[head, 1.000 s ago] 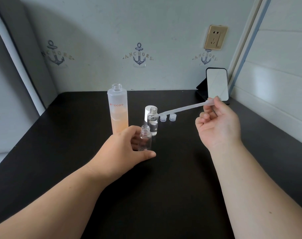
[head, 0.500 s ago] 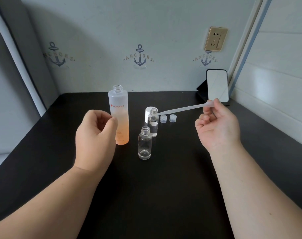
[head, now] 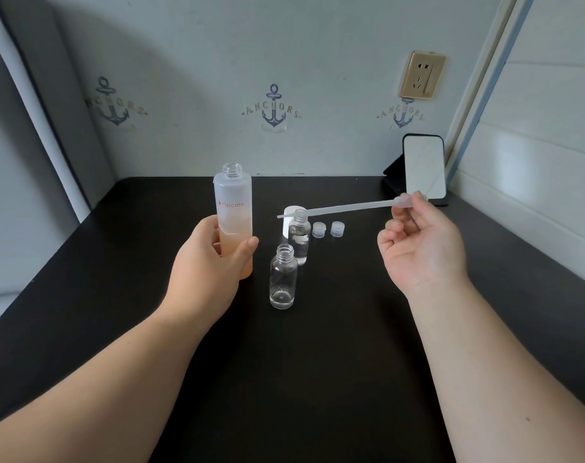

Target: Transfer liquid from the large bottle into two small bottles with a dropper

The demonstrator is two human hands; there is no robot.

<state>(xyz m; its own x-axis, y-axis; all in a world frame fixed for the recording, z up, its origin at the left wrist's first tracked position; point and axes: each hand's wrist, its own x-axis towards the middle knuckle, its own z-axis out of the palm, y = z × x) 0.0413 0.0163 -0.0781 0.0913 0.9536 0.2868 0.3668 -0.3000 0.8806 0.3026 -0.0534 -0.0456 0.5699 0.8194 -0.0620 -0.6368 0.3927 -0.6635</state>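
Now the left hand [head: 214, 262] is wrapping its fingers [head: 247, 244] and thumb around the lower part of the large bottle [head: 233, 215], which is standing upright and uncapped on the tabletop [head: 317, 379], its peach-tinted liquid filling roughly the lower half. The right hand [head: 421, 242] is pinching the bulb end of the dropper [head: 337, 208] between thumb and fingertips, the other fingers curling loosely; the long stem is pointing leftward, nearly level, its tip hanging in the air above the farther small bottle [head: 299, 240].

Judging by this, a refill step is in hand: the large bottle is being steadied so that the dropper can go in. The farther small bottle is already showing some clear liquid, while the nearer small bottle [head: 283, 279], just right of the large one, is looking empty. The next move is calling for the stem to be tipped downward and threaded into the narrow neck of the large bottle, with the bulb squeezed before the tip is reaching the liquid.

Behind the small bottles a white cap [head: 291, 217] is standing, and two small clear caps [head: 327, 228] are lying beside it. The tabletop is dark and matte, sitting in a corner; anchor prints are decorating the pale wall, a brass-coloured socket [head: 422, 75] is mounted high at right, and a phone [head: 424, 167] is leaning on a stand.
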